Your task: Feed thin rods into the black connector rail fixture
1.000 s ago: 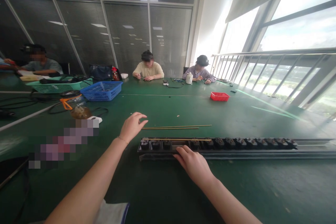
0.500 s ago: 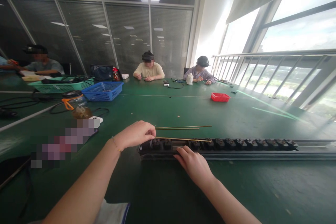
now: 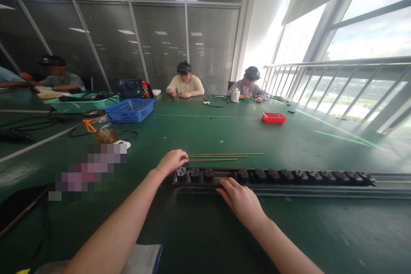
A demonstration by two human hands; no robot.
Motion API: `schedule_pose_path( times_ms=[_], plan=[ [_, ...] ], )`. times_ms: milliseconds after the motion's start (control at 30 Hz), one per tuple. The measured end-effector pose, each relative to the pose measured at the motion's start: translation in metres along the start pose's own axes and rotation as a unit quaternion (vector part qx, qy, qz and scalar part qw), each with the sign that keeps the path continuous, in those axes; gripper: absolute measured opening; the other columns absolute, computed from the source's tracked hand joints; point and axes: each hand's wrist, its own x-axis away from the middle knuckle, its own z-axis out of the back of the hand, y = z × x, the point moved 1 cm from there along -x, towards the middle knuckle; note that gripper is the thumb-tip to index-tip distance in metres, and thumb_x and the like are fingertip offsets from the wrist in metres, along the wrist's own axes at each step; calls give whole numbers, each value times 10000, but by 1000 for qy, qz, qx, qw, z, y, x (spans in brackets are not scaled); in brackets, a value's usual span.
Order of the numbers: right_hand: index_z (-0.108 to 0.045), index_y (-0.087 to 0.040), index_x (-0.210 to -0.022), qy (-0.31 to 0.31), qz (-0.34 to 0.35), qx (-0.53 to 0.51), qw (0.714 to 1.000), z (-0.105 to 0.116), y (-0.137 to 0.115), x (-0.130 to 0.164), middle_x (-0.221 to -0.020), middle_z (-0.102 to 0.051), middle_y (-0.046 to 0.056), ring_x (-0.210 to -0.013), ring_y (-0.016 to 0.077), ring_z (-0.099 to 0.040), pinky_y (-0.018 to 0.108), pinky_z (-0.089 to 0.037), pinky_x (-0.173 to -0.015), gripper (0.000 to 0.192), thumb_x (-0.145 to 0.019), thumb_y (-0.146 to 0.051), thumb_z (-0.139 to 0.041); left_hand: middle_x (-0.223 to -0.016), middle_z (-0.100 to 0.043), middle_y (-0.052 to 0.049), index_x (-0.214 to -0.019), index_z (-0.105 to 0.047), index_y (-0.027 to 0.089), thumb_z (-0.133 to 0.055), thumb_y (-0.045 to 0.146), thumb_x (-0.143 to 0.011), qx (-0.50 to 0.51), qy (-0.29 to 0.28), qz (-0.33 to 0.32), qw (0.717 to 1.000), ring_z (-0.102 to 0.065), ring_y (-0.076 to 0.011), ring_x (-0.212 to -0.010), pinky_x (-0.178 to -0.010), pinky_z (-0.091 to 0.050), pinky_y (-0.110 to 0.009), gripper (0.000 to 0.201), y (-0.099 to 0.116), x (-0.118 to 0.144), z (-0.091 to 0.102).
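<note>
A long dark metal rail [image 3: 199,190] lies across the table, carrying a row of black socket-like modules [image 3: 273,174] with a gap toward its left part. Behind its left end are three thin brass-coloured rods [image 3: 224,154], roughly parallel. My left hand [image 3: 171,163] is closed in a pinch at the left end of the nearest rod [image 3: 215,160], just beyond the rail; the fingertips partly hide that end. My right hand [image 3: 240,199] grips the rail's near side beside the gap, thumb in front and fingers over the top edge.
A red tray [image 3: 274,118] stands farther back. At left are a blue basket [image 3: 130,111], a green basket [image 3: 77,105], a jar [image 3: 104,130] and cables. Several people sit along the far side. A pale cloth-like item [image 3: 143,259] lies near my left forearm.
My left hand has moved the brass rod from above the rail back onto the table beside the other two rods. My right hand stays on the rail. The view has shifted slightly.
</note>
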Motion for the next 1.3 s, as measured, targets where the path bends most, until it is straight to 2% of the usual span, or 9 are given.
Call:
schedule_pose_path(
  times_ms=[233, 333, 433, 500, 633, 767, 1000, 1133, 1300],
  plan=[
    [-552, -209, -983, 3, -2, -1, 1000, -1, 0, 0, -842, -592, 20, -589, 95, -583, 210, -255, -418, 278, -895, -351, -331, -790, -565, -30, -785, -622, 194, -439, 305, -800, -9, 81, 45, 996, -541, -148, -718, -637, -408, -243, 216, -16, 3, -14],
    [-552, -211, -983, 0, -4, 1, 1000, -1, -1, -1, -847, -594, 21, -594, 98, -584, 207, -257, -422, 284, -897, -353, -321, -888, -557, -42, -936, -610, 202, -459, 304, -797, -14, 106, 51, 993, -539, -161, -798, -708, -423, -262, 229, -16, 1, -17],
    [-555, -211, -978, -2, -3, 3, 1000, 0, -1, -1, -845, -596, 26, -595, 96, -585, 200, -260, -423, 292, -898, -356, -314, -1081, -525, -64, -1101, -557, 246, -477, 291, -793, -54, 128, 39, 989, -479, -211, -984, -799, -411, -316, 322, -15, -3, -21],
    [-558, -208, -973, 0, -4, 3, 1000, 0, -1, -2, -840, -595, 29, -590, 95, -584, 199, -262, -421, 296, -898, -359, -314, -1131, -524, -51, -1104, -564, 272, -448, 267, -811, -68, 113, 15, 991, -442, -219, -1038, -822, -402, -333, 314, -15, -7, -25],
    [-559, -208, -973, 3, -6, 0, 1000, 0, -1, -1, -843, -597, 30, -590, 93, -586, 198, -268, -422, 288, -894, -359, -326, -994, -595, -30, -991, -636, 260, -396, 233, -835, -45, 71, -18, 996, -486, -181, -920, -798, -414, -295, 287, -19, -12, -30],
    [-552, -212, -969, 6, -5, 0, 1000, -1, -1, 0, -835, -596, 19, -585, 93, -583, 198, -257, -420, 259, -889, -353, -350, -934, -601, -38, -953, -661, 242, -402, 235, -833, -18, 77, -30, 996, -497, -171, -864, -801, -411, -285, 285, -22, -13, -30],
    [-558, -222, -868, -16, -24, -15, 999, 4, 2, -3, -770, -582, -9, -570, 92, -577, 193, -257, -416, 204, -868, -357, -405, -963, -593, -42, -996, -643, 248, -407, 249, -832, -21, 99, -4, 995, -494, -173, -896, -816, -416, -296, 288, -19, -5, -27],
    [-574, -223, -851, -26, -33, -61, 997, 7, 21, 5, -774, -580, 4, -634, 110, -589, 193, -335, -476, 242, -872, -369, -383, -1000, -584, -54, -1063, -600, 231, -390, 282, -842, -16, 132, 10, 991, -494, -190, -939, -840, -410, -324, 310, -16, 0, -25],
    [-595, -218, -905, -20, -57, -151, 987, 14, 76, 35, -844, -602, 42, -724, 143, -594, 232, -423, -619, 319, -866, -418, -349, -981, -588, -59, -1023, -612, 209, -364, 313, -845, -5, 163, 31, 986, -518, -189, -922, -832, -413, -310, 322, -16, 2, -23]
  ],
)
